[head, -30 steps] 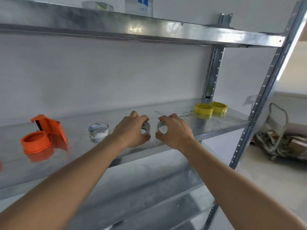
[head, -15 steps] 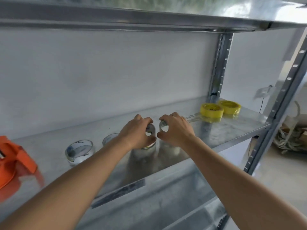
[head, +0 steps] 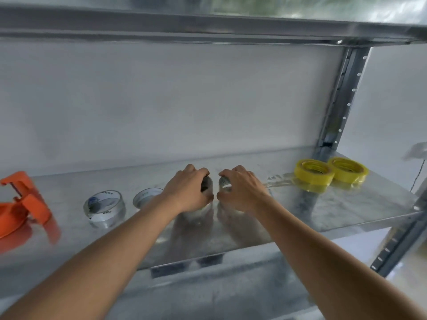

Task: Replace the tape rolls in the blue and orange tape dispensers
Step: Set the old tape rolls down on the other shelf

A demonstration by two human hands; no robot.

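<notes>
On the metal shelf (head: 346, 211), my left hand (head: 188, 190) grips one clear tape roll (head: 206, 184) from above, and my right hand (head: 242, 190) grips another clear tape roll (head: 223, 182) beside it. Both rolls are mostly hidden under my fingers. Two more clear rolls stand to the left: one (head: 105, 207) in full view, the other (head: 146, 197) partly behind my left forearm. The orange tape dispenser (head: 20, 206) sits at the far left, cut off by the frame edge. No blue dispenser is in view.
Two yellow tape rolls (head: 314, 172) (head: 347, 168) lie side by side at the shelf's right end near the upright post (head: 339, 98). An upper shelf (head: 208, 26) hangs low overhead. A lower shelf shows below my arms.
The view has moved closer and turned right, pushing the orange dispenser toward the left edge. Both hands stay on the two clear rolls in the middle of the shelf.
</notes>
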